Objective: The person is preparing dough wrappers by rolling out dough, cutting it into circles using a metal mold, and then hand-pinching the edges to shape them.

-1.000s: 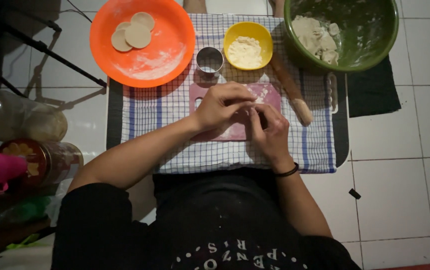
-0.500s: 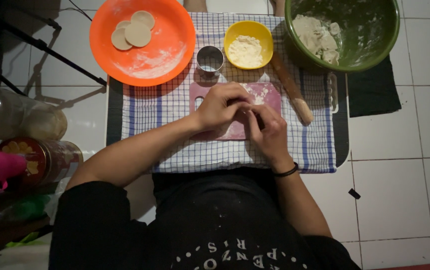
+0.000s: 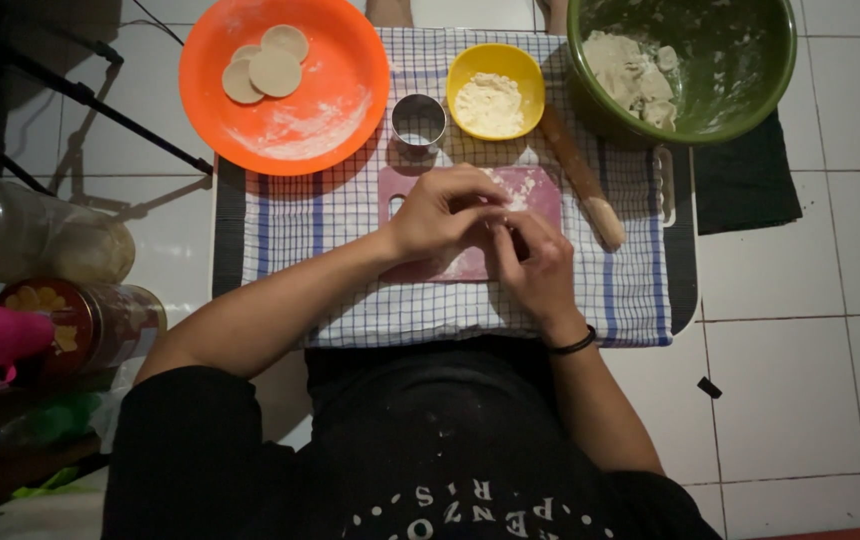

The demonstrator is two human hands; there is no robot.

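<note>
White floor tiles carry a checked cloth [image 3: 350,215] with a pink board [image 3: 525,190] at its middle. Both hands, left [image 3: 440,212] and right [image 3: 540,268], meet over the board, fingers pinched on something small, probably dough, though I cannot tell. Beyond the board, three cut discs [image 3: 268,65] lie in the orange plate [image 3: 330,110], while much dough [image 3: 635,75] remains in the green bowl [image 3: 750,90].

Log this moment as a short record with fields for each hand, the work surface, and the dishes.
left hand: over the pink board, fingertips meeting the right hand's
right hand: over the board, fingers pinched toward the left
pink cutting board: on checked cloth
orange plate: three dough discs
yellow bowl: flour
green bowl: dough
rolling pin: beside board
</note>
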